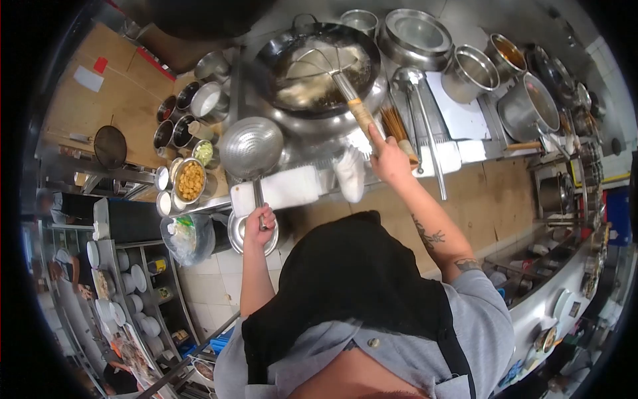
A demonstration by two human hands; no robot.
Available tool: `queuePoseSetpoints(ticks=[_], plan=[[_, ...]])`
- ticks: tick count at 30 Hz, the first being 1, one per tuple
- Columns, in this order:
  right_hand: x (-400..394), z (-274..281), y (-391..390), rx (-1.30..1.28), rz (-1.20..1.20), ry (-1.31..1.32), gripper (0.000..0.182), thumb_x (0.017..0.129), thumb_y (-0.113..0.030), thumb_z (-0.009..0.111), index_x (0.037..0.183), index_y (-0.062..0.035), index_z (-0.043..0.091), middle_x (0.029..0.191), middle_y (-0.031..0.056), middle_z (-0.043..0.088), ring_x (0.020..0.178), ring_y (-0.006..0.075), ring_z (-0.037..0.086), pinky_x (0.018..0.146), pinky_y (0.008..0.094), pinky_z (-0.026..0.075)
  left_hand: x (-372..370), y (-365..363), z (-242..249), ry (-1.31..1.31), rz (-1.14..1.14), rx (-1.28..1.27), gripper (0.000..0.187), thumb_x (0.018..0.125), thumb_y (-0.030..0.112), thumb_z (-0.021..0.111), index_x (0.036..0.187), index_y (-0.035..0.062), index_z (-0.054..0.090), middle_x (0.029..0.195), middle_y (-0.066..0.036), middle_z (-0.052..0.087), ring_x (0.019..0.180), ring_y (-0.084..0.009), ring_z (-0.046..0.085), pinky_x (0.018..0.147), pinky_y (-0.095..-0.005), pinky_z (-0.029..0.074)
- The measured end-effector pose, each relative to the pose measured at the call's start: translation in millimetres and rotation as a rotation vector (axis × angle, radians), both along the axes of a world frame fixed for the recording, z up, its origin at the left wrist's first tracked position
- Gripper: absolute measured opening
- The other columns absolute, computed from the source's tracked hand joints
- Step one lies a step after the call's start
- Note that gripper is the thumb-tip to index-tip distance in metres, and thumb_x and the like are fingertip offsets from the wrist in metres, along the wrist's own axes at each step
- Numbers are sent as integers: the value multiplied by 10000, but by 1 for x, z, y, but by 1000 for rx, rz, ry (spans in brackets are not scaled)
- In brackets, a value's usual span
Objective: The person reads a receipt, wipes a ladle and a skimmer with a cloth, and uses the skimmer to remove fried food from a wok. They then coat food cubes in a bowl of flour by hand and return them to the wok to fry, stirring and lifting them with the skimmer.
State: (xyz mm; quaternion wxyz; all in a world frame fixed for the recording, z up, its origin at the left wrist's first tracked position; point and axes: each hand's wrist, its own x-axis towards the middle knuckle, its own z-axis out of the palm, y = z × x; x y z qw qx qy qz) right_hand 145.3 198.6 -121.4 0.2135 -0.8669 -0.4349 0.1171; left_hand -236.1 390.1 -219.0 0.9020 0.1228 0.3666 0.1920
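My left hand [260, 226] is closed around the metal handle of a round perforated skimmer [251, 147], whose bowl rests at or just above the counter's left part. My right hand [391, 159] grips the wrapped handle of a wire strainer [342, 83], index finger stretched along it. The strainer's wire head reaches into a large black wok [266, 83] of dark oil. Pale, foamy food [312, 86] lies in the oil, partly behind the wires; its kind I cannot make out.
A ladle [432, 133] and a bamboo brush [393, 123] lie right of the wok. Metal pots [470, 73] stand farther right. At left are seasoning containers and a bowl of golden-brown pieces [191, 181]. Folded white cloths [286, 187] line the counter's front edge.
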Motion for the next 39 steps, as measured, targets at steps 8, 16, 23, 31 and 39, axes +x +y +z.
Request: queuePoseSetpoints(ticks=[8,16,23,31,39], plan=[[23,-63,-95,514,-357,1194,578,974,-449,541,1390,-50,491,1198,186,574,1008,219,602,724,342,553,4,6,-9,299,-59,51,355,976,348,539,1145,37,569,862,-59,602,663,-166,560,549,-258,456],[30,-224,-148,-158,-333,717,388,893,-321,594,1039,35,649,939,174,678,797,295,677,704,406,561,-60,-30,-21,448,36,103,484,1010,462,448,1228,37,527,1040,-107,623,969,-256,623,785,-390,549],[67,-367,-127,-246,-110,168,365,838,-317,638,889,44,649,956,271,676,904,415,662,785,482,530,-163,-134,-23,1157,-256,9,618,958,474,540,1353,11,435,1176,-137,598,975,-297,643,752,-416,566],[-73,-277,-321,-523,-228,636,289,866,-233,540,965,0,679,961,235,677,948,341,668,814,458,517,-156,-157,-44,965,-26,37,528,990,464,489,1218,-9,544,1201,-138,607,1030,-284,633,832,-416,541],[-124,-199,-381,-590,-361,867,256,856,-187,543,957,-1,687,927,178,684,902,308,676,772,446,529,-43,-54,1,205,136,22,476,998,478,475,1147,30,535,1093,-136,645,932,-242,645,819,-369,541]])
